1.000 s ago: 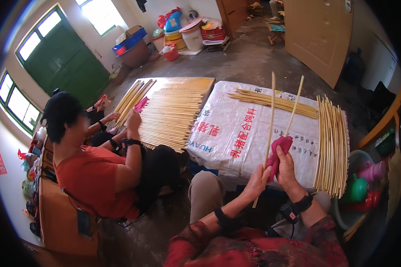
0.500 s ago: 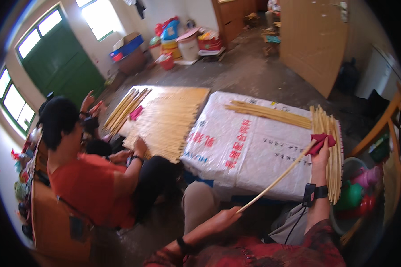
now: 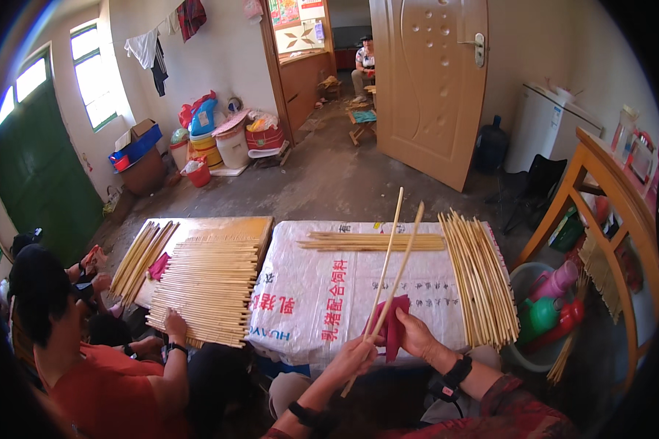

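Two thin peeled sticks (image 3: 389,252) slant up over the near edge of the white-sheeted table. My left hand (image 3: 355,357) is closed around their lower part. A dark red cloth (image 3: 392,329) hangs beside the sticks, gripped between the thumb and fingers of my right hand (image 3: 417,338). How far the cloth wraps round a stick I cannot tell. On the table, a small row of sticks (image 3: 366,241) lies crosswise at the far side. A larger bundle of sticks (image 3: 479,282) lies lengthwise along the right edge.
To my left, a person in an orange-red top (image 3: 117,388) touches a wide layer of sticks (image 3: 205,289) on a wooden board. A grey tub (image 3: 523,351) with pink, green and red vessels stands right of the table, near a wooden chair frame (image 3: 593,157). An open door (image 3: 432,88) stands beyond.
My right hand has come left from the right-hand bundle, bringing the cloth near my left hand. The sticks now point upward, and two show instead of one. The view has tilted up.
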### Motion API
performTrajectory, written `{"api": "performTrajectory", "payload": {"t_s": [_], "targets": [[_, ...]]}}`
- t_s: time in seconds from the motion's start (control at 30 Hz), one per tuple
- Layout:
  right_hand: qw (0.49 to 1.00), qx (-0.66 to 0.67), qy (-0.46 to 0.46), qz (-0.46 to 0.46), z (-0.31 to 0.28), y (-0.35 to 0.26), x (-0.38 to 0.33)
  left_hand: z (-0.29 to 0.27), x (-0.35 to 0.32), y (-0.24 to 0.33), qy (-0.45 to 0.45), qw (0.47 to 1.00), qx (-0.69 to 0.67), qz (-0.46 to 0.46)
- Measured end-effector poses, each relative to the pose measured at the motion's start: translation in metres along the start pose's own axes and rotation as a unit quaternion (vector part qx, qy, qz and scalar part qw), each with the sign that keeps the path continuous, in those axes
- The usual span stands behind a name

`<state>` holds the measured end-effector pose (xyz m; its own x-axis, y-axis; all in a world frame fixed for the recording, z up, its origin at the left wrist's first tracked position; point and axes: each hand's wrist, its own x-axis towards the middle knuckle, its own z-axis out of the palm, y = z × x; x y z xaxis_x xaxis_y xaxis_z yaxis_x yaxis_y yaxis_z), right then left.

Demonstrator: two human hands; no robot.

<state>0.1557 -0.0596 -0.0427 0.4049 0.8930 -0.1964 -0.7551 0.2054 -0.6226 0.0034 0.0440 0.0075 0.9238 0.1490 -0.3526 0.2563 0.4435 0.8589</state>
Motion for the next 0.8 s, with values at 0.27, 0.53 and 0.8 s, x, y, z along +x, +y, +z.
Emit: {"api": "performTrajectory", "payload": {"t_s": [0.27, 0.53, 0.8], "targets": [[0.994, -0.009, 0.047, -0.1, 0.024, -0.014, 0.009, -0.004, 0.046, -0.001, 0.037, 0.998, -0.029, 0.033], [0.995, -0.045, 0.051, -0.068, 0.042, -0.004, 0.008, -0.007, 0.034, -0.002, 0.063, 0.996, -0.053, 0.026], [0.99, -0.075, 0.104, -0.061, 0.042, 0.013, 0.009, -0.009, 0.026, -0.004, 0.045, 0.998, 0.047, 0.006]]}}
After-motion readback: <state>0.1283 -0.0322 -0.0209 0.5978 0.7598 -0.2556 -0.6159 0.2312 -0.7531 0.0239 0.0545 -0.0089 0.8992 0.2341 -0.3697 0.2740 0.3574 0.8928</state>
